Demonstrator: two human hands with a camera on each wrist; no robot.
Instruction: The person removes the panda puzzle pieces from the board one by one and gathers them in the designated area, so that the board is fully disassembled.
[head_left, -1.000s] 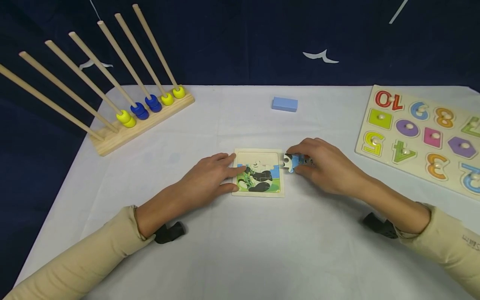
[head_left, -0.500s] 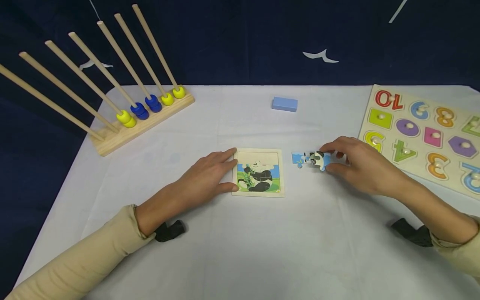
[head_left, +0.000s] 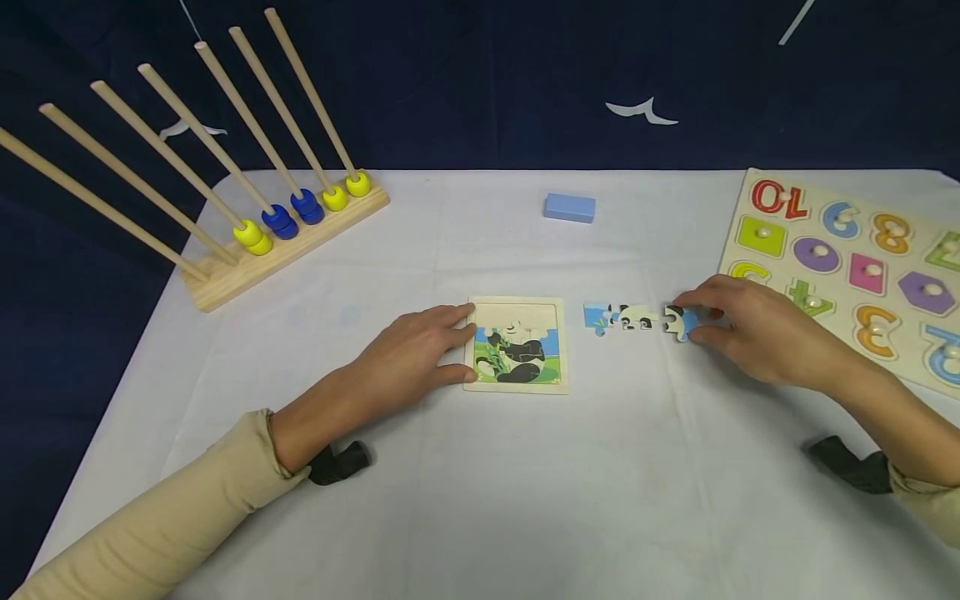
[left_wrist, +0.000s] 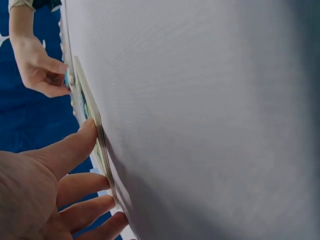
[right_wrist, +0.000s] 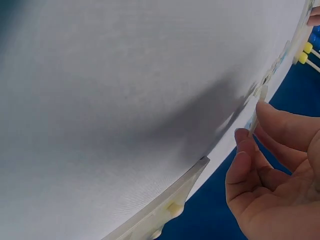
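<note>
A wooden panda jigsaw tray [head_left: 564, 354] lies mid-table in the head view, its lower part filled with pieces and its upper part bare wood. My left hand [head_left: 412, 350] rests at the tray's left edge, thumb and fingertips along the rim, as the left wrist view also shows. To the tray's right my right hand [head_left: 765, 333] pinches a blue, black and white jigsaw piece [head_left: 680, 323] between thumb and fingers. In the right wrist view this piece [right_wrist: 255, 120] stands tilted. A panda-face piece [head_left: 635, 317] and a blue piece [head_left: 597, 316] lie between it and the tray.
A wooden number-and-shape peg board [head_left: 828, 271] lies at the right, close behind my right hand. A blue block [head_left: 569, 208] lies farther back. At the back left stands a peg abacus [head_left: 300, 242] with tall rods and yellow and blue beads.
My right hand has moved right from beside the tray, leaving two pieces lying there and drawing one away from the panda-face piece. My left index finger has moved off the picture to the tray's edge.
</note>
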